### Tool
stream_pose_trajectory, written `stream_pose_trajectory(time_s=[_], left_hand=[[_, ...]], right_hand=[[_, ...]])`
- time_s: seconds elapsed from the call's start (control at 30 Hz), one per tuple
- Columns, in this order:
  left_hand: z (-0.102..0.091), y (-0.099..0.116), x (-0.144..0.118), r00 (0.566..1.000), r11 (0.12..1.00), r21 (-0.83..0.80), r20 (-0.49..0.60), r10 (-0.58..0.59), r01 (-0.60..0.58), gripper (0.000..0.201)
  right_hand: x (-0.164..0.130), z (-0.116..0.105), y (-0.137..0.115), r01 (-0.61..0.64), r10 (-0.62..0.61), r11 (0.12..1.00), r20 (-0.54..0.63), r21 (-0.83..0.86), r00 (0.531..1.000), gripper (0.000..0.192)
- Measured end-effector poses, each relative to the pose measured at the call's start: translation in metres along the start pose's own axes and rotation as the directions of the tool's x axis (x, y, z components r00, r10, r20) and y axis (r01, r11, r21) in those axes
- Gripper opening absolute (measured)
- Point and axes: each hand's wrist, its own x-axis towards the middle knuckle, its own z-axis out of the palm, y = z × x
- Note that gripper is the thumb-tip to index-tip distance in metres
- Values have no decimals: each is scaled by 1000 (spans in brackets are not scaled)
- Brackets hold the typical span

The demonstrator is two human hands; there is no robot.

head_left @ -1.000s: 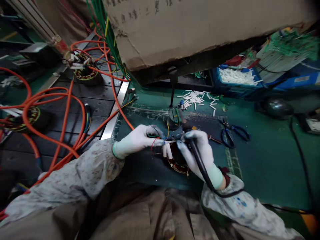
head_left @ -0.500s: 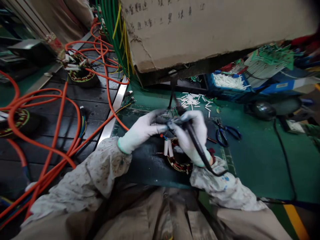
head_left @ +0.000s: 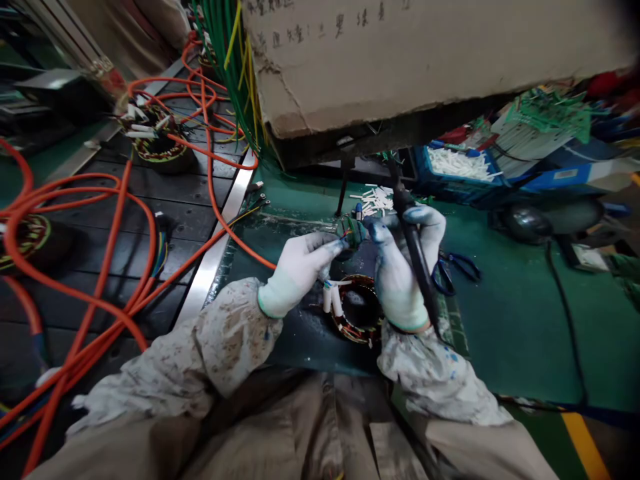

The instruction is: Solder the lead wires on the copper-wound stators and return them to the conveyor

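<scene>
A copper-wound motor stator (head_left: 357, 310) lies on a dark mat (head_left: 295, 320) in front of me, with two white sleeves sticking up at its left edge. My left hand (head_left: 300, 267), in a white glove, pinches thin coloured wires just above the stator. My right hand (head_left: 405, 273), also gloved, grips a black soldering iron (head_left: 413, 233) held nearly upright, its cord running down past my wrist. Both hands meet at a small green part (head_left: 354, 230) above the stator.
Orange cables (head_left: 125, 220) and other stators (head_left: 160, 143) cover the dark conveyor at left. A cardboard box (head_left: 400, 60) overhangs the bench. White sleeve pieces (head_left: 375, 199), blue scissors (head_left: 457, 267) and a blue tray (head_left: 460, 167) sit on the green bench.
My right hand swung the soldering iron from lying across the stator to nearly upright and moved right. Both hands rose above the stator. The camera tilted slightly.
</scene>
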Motion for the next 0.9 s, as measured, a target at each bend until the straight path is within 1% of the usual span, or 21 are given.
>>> stream_pose_trajectory(time_s=[0.13,0.33,0.47,0.63,0.77,0.9], left_hand=[[1,0,1,1000,1000,-18,-13,-8,8,28],[0,0,0,1000,1000,-26,1,6,-6,27],[0,0,-1,1000,1000,-29,-6,4,-4,26],[0,0,-1,1000,999,-31,1,-6,6,25],[-1,0,-2,1000,999,-33,11,1,-1,26],[-3,3,-5,1000,999,36,15,13,-14,32]], right_hand=[[-3,5,-3,-24,23,999,40,46,999,25],[-2,11,-3,-86,84,994,25,71,996,28],[-3,11,-2,-104,101,993,62,61,993,28],[-5,9,1,-86,87,996,90,-14,992,30],[-5,7,-1,-97,96,995,138,-1,986,32],[-9,3,-3,-114,113,993,176,-4,978,34]])
